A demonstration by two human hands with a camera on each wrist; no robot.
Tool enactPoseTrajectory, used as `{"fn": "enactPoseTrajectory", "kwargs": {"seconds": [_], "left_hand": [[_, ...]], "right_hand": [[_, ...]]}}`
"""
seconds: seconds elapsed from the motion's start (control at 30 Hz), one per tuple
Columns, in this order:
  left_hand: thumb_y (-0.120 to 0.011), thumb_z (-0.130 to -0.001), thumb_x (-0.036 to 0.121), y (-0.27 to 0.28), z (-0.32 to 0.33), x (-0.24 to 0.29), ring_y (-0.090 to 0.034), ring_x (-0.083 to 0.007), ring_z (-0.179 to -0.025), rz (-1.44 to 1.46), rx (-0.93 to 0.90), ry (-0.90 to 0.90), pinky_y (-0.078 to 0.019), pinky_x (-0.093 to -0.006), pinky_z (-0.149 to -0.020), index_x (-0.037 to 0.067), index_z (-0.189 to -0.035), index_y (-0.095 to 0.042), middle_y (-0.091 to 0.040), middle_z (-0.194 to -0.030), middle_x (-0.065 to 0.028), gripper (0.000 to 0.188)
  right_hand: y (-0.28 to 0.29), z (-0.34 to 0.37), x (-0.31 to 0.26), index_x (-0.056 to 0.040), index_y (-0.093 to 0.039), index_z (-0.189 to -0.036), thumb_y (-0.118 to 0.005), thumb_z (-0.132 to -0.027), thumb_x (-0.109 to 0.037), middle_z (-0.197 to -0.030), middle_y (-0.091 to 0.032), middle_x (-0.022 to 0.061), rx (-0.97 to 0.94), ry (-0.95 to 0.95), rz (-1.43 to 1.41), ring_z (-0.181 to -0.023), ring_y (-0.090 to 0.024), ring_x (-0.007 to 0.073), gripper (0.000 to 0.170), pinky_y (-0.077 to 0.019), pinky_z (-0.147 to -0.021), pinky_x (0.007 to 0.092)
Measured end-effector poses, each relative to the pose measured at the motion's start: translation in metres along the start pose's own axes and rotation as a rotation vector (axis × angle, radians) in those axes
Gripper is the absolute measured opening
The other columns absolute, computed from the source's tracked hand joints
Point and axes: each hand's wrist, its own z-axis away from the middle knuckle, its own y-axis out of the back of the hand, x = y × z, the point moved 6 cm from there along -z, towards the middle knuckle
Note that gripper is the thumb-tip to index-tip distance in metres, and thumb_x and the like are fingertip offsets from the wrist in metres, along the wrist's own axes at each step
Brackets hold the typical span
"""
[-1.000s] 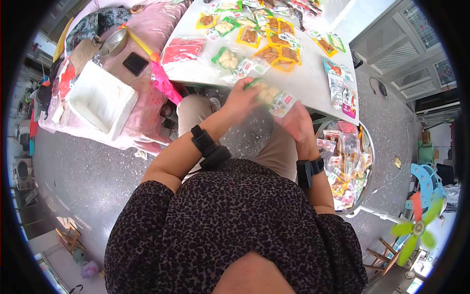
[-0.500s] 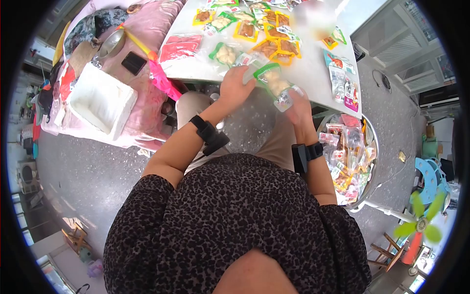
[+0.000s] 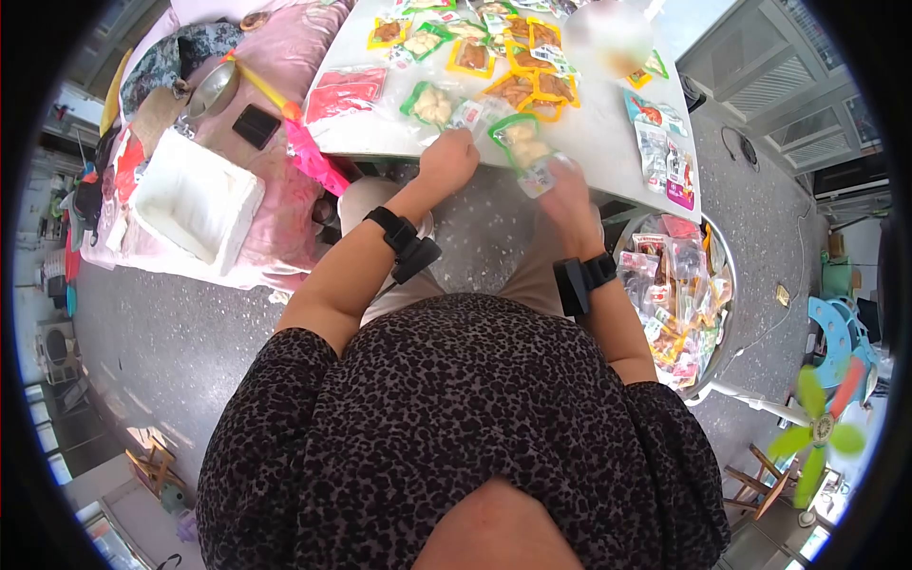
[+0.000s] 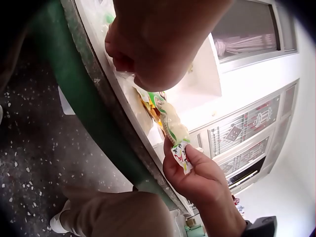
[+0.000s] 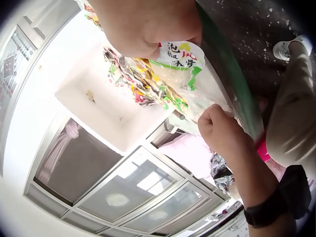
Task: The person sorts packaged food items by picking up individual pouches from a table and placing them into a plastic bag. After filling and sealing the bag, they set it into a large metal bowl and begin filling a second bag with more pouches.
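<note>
While the right hand (image 3: 570,201) pinches the label end of the held packet (image 3: 522,142) between thumb and bent fingers, the left hand (image 3: 446,161) is near the table edge with its fingers curled in and pressed together. Clear plastic lies right beside the left hand's fingers, but whether they pinch it cannot be told.

The held packet is clear with a green border, pale pieces inside and a white label at the end in the right hand. It is raised at the near edge of the table (image 3: 608,163), tilted, its green end pointing away from the person in the head view. The lying packet (image 3: 432,106), also green-bordered with pale pieces, rests on the table just beyond the left hand, its label end nearest that hand.

Further back lie yellow packets (image 3: 553,87), some overlapping, with more green-edged ones beside them. Red packets (image 3: 347,93) lie toward the table's left side, and a few pouches (image 3: 653,152) lie near its right edge. A basin (image 3: 732,294) full of assorted packets stands by the right corner.

Left of the table, a pink cloth (image 3: 275,195) bears a white box (image 3: 195,204), a phone (image 3: 256,126) and a metal bowl (image 3: 214,90).
</note>
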Motion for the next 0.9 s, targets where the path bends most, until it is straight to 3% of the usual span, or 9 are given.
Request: {"fn": "enactPoseTrajectory", "kwargs": {"seconds": [0.2,0.3,0.5,0.6,0.67,0.73,0.8,0.9], "left_hand": [[-0.045,-0.073,0.014,0.006,-0.005,0.003,-0.051,-0.0320,-0.072,0.136,0.024,-0.020,-0.0405,-0.0389,-0.063,0.002,-0.073,-0.049,-0.052,-0.073,-0.0161,0.013],[-0.044,-0.074,0.015,0.016,0.000,0.015,-0.051,-0.0323,-0.072,0.103,0.076,-0.091,-0.0407,-0.0396,-0.063,0.003,-0.073,-0.049,-0.052,-0.074,-0.0159,0.013],[-0.045,-0.074,0.014,0.020,0.004,0.038,-0.052,-0.0328,-0.069,-0.040,0.065,-0.186,-0.0423,-0.0408,-0.060,0.004,-0.073,-0.049,-0.051,-0.074,-0.0152,0.010],[-0.045,-0.074,0.014,0.030,0.007,0.052,-0.052,-0.0324,-0.068,-0.050,0.084,-0.242,-0.0429,-0.0409,-0.058,0.005,-0.073,-0.049,-0.051,-0.074,-0.0146,0.010],[-0.045,-0.074,0.014,0.032,0.009,0.056,-0.052,-0.0319,-0.068,-0.054,0.091,-0.261,-0.0431,-0.0405,-0.058,0.005,-0.073,-0.049,-0.052,-0.074,-0.0140,0.009],[-0.045,-0.074,0.014,0.027,0.010,0.052,-0.053,-0.0312,-0.069,-0.079,0.092,-0.271,-0.0434,-0.0399,-0.059,0.005,-0.073,-0.049,-0.052,-0.075,-0.0133,0.009],[-0.046,-0.074,0.015,0.024,0.012,0.045,-0.053,-0.0303,-0.070,-0.090,0.073,-0.237,-0.0437,-0.0389,-0.060,0.006,-0.075,-0.050,-0.052,-0.075,-0.0124,0.010],[-0.046,-0.074,0.017,0.022,0.018,0.038,-0.053,-0.0291,-0.072,-0.094,0.042,-0.206,-0.0438,-0.0382,-0.062,0.009,-0.080,-0.051,-0.053,-0.077,-0.0109,0.011]], "right_hand": [[-0.013,-0.004,0.004,0.0056,-0.037,-0.103,-0.041,-0.078,0.002,-0.098,-0.050,0.0190,0.022,-0.030,-0.048,-0.087,-0.054,0.0305,0.026,-0.0460,-0.073,0.0441],[-0.028,-0.004,0.008,0.0054,-0.039,-0.102,-0.041,-0.078,0.003,-0.097,-0.051,0.0183,-0.102,-0.081,0.058,-0.087,-0.054,0.0295,0.025,-0.0461,-0.073,0.0426],[-0.053,-0.028,0.019,0.0047,-0.043,-0.100,-0.041,-0.078,0.002,-0.095,-0.052,0.0156,-0.114,-0.175,0.195,-0.086,-0.054,0.0267,0.023,-0.0464,-0.072,0.0382],[-0.080,-0.043,0.020,0.0032,-0.044,-0.101,-0.041,-0.078,0.001,-0.093,-0.052,0.0144,-0.267,-0.253,0.290,-0.083,-0.054,0.0253,0.023,-0.0465,-0.071,0.0367],[-0.093,-0.047,0.019,0.0021,-0.044,-0.102,-0.041,-0.079,0.000,-0.094,-0.052,0.0138,-0.472,0.023,0.711,-0.081,-0.054,0.0237,0.024,-0.0463,-0.069,0.0342],[-0.104,-0.048,0.024,0.0015,-0.045,-0.103,-0.041,-0.079,-0.001,-0.095,-0.052,0.0130,-0.459,-0.016,0.712,-0.079,-0.054,0.0218,0.024,-0.0459,-0.066,0.0316],[-0.101,-0.045,0.040,0.0012,-0.046,-0.103,-0.040,-0.080,-0.002,-0.095,-0.053,0.0118,-0.230,-0.375,0.289,-0.078,-0.053,0.0196,0.024,-0.0454,-0.064,0.0291],[-0.098,-0.055,0.038,0.0019,-0.048,-0.099,-0.039,-0.080,-0.003,-0.091,-0.054,0.0095,-0.306,-0.263,0.842,-0.075,-0.053,0.0165,0.022,-0.0447,-0.061,0.0272]]}}
